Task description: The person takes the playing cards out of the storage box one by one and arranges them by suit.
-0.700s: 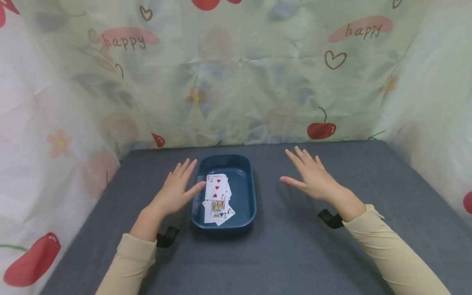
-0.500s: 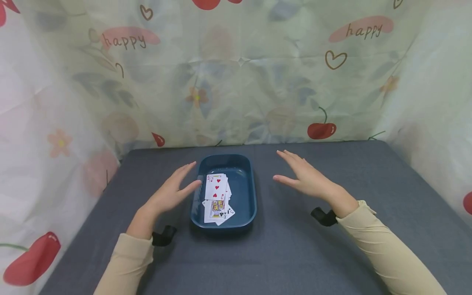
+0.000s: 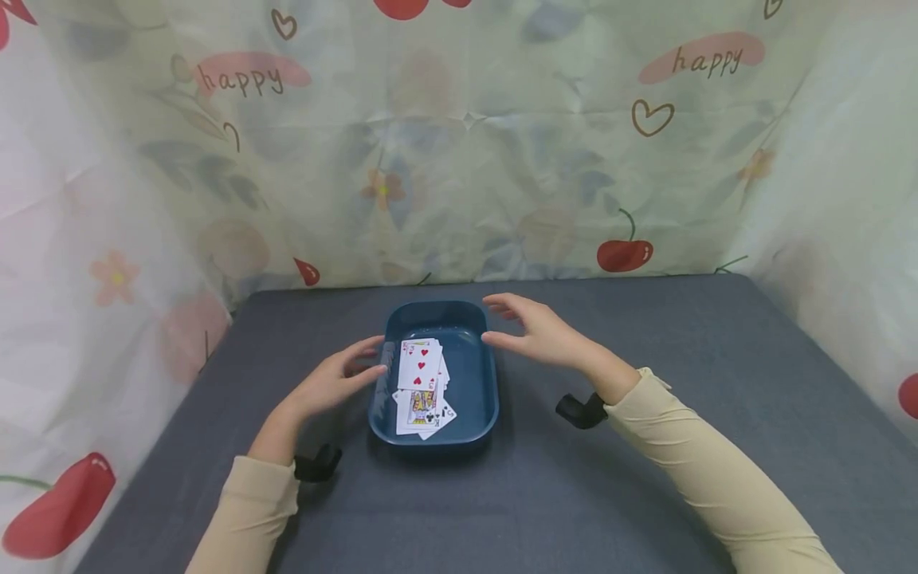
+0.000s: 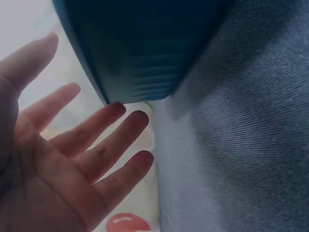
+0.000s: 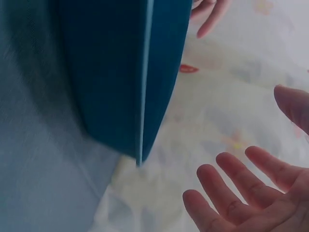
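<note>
A dark blue rectangular bin [image 3: 469, 399] stands on the table with several playing cards [image 3: 421, 367] spread in its left half, a heart card on top and a king below it. My left hand [image 3: 331, 384] is beside the bin's left wall, fingers relaxed and thumb apart. In the left wrist view, the left hand [image 4: 67, 150] has its palm toward the bin wall [image 4: 140, 53] and holds nothing. By the far right corner of the bin is my right hand [image 3: 541, 333], fingers loosely bent. The right wrist view has the right hand [image 5: 251, 193] apart from the bin wall [image 5: 106, 72], holding nothing.
A dark grey cloth covers the table [image 3: 559, 494]. Behind it hangs a patterned curtain [image 3: 466, 159] with cherries and lettering, which continues along both sides. A black wrist mount [image 3: 582, 410] sits under the right wrist, another mount [image 3: 318, 464] under the left.
My right hand has moved left to the bin's right side. The left hand has shifted slightly down, its fingers bending a little. Bin and cards stay in place.
</note>
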`<state>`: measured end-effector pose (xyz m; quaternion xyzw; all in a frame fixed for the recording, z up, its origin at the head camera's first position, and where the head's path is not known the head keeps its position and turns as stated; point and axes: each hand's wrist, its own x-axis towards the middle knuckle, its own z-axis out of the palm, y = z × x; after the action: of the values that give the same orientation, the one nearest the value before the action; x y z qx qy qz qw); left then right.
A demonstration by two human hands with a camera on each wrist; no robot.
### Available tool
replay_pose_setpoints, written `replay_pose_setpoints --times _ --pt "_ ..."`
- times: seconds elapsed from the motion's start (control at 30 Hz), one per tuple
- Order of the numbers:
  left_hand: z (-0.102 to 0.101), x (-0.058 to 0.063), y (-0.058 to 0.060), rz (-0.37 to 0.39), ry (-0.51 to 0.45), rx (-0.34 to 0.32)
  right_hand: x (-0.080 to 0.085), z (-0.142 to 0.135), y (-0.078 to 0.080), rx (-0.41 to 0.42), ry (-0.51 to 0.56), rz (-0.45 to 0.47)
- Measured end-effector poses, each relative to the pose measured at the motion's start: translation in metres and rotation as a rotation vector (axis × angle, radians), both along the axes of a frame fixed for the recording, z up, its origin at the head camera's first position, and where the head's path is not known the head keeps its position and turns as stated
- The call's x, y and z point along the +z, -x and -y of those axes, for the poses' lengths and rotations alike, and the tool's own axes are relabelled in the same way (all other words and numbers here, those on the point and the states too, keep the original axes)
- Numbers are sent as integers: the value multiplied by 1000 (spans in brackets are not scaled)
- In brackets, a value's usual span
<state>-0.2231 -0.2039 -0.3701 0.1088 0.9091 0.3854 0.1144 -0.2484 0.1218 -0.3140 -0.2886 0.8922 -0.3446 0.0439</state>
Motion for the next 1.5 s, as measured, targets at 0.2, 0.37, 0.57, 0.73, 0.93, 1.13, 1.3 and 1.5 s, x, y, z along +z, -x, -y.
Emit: replay_pose_setpoints --times 0.2,0.37,0.57,0.73,0.93,1.13,1.3,1.5 --pt "2 -8 3 -5 -10 -25 2 22 9 17 42 48" --pt "4 -11 5 10 -19 -15 2 42 18 21 71 91" --pt "3 -11 7 35 -23 17 1 67 24 31 95 118" --pt "3 -10 8 42 -27 27 -4 88 31 18 118 150" --pt "3 -9 7 42 -40 25 -23 109 40 -34 70 194" --pt "2 -10 7 50 -44 33 -40 121 49 -145 -4 201" --pt "2 -9 6 45 -44 36 -49 125 53 -203 -66 195" --pt "1 -10 6 38 -35 42 -63 125 56 -219 -155 185"
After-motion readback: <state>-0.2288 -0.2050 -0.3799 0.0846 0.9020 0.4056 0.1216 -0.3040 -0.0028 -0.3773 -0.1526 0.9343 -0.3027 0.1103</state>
